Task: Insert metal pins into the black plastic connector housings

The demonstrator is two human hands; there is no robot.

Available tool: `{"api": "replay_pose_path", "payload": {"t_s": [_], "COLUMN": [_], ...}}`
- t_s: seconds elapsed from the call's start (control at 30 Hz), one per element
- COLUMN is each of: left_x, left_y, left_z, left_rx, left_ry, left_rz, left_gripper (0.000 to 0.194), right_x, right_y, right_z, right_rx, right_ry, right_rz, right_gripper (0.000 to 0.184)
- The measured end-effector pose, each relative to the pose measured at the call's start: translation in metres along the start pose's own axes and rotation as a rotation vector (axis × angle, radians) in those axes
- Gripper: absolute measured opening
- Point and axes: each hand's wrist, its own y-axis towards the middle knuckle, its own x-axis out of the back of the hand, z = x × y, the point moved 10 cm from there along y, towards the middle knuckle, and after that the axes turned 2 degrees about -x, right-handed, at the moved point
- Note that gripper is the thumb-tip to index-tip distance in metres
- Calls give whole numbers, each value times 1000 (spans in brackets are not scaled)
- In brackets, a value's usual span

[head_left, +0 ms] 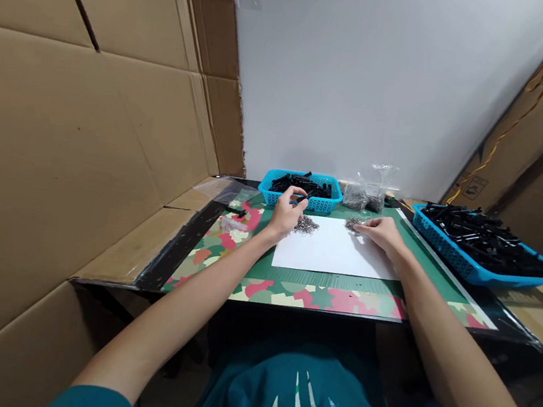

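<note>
A small black plastic piece point(304, 198) is pinched in the fingers of my left hand point(288, 214), just in front of the near blue basket point(324, 205). Beside that hand, a pile of tiny metal parts point(307, 225) rests on a white sheet point(335, 256). My right hand point(382, 234) has thumb and fingertips together at the edge of a second pile of tiny metal parts point(352, 224). Whatever those fingertips hold, if anything, is too small to make out. Black plastic pieces point(294, 183) fill the near basket.
At the right stands a larger blue basket point(469, 270) heaped with black pieces point(488, 241). Clear bags of small parts point(366, 195) sit at the back wall. A loose black piece point(236, 212) lies at left. Cardboard walls point(83, 137) close in the sides.
</note>
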Motion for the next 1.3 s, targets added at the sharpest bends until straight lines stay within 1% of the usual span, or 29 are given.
{"api": "replay_pose_path", "payload": {"t_s": [0.1, 0.2, 0.3, 0.37, 0.43, 0.53, 0.63, 0.73, 0.83, 0.93, 1.03, 1.17, 1.3], "left_x": [-5, -11, -16, -19, -22, -22, -21, -20, -21, -23, -24, -27, -29], "left_y": [0, -2, -5, -7, -9, -9, -9, -10, -11, -11, -11, -11, -12], "left_z": [-1, 0, 1, 1, 0, 1, 2, 4, 6, 5, 5, 7, 6], "left_rx": [-12, -26, -31, -32, -28, -18, -19, -27, -28, -30, -42, -54, -56], "left_ry": [-15, -5, 13, 19, 26, 40, 48, 68, 86, 93, 100, 110, 122], "left_rz": [23, 55, 89, 114, 130, 137, 131, 130, 142, 154, 161, 184, 197], "left_gripper": [9, 10, 12, 14, 15, 13, 11, 10, 10, 12, 13, 14, 13], "right_x": [-5, -7, -9, -11, -9, -1, 0, -3, -8, -16, -23, -27, -29], "right_y": [-4, -5, -5, -6, -6, -6, -7, -9, -11, -14, -15, -17, -18], "right_z": [1, 4, 7, 6, 2, -2, 3, 6, 12, 19, 19, 21, 19], "right_rx": [-6, 21, 66, 70, 38, 12, 42, 37, 56, 110, 121, 144, 138], "right_ry": [-31, -77, -64, -34, 2, 31, -15, -104, -121, -109, -97, -67, -93], "right_rz": [53, 84, 129, 154, 146, 93, 99, 129, 167, 238, 297, 336, 347], "right_gripper": [28, 26, 30, 32, 35, 37, 33, 24, 20, 23, 27, 35, 41]}}
